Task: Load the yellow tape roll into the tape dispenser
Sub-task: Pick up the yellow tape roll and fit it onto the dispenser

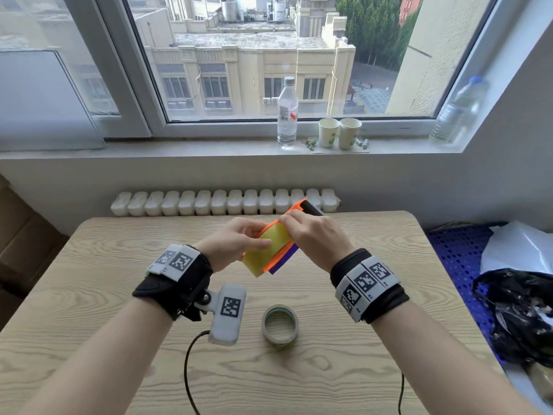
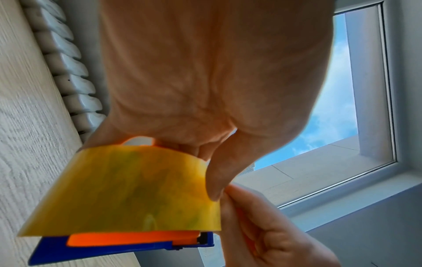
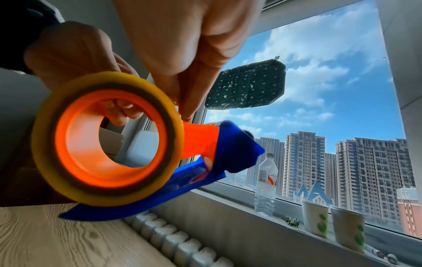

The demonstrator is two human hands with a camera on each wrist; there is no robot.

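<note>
The yellow tape roll [image 1: 270, 250] sits on the orange hub [image 3: 91, 171] of the orange-and-blue tape dispenser [image 1: 284, 260], held in the air above the table's far middle. My left hand [image 1: 257, 238] grips the roll and dispenser from the left, thumb [image 2: 217, 173] on the roll's face and fingers curled behind it. My right hand [image 1: 288, 224] comes from the right and pinches at the roll's outer layer near the dispenser's neck [image 3: 196, 140]. In the right wrist view the blue body [image 3: 233, 150] points toward the window. Whether a tape end is lifted is hidden.
A second, greyish tape roll [image 1: 280, 324] lies flat on the wooden table [image 1: 89, 295] below my hands. On the sill stand a water bottle [image 1: 287, 112] and two paper cups [image 1: 339, 133]. A radiator [image 1: 224, 202] runs behind the table; a black bag [image 1: 520, 316] lies right.
</note>
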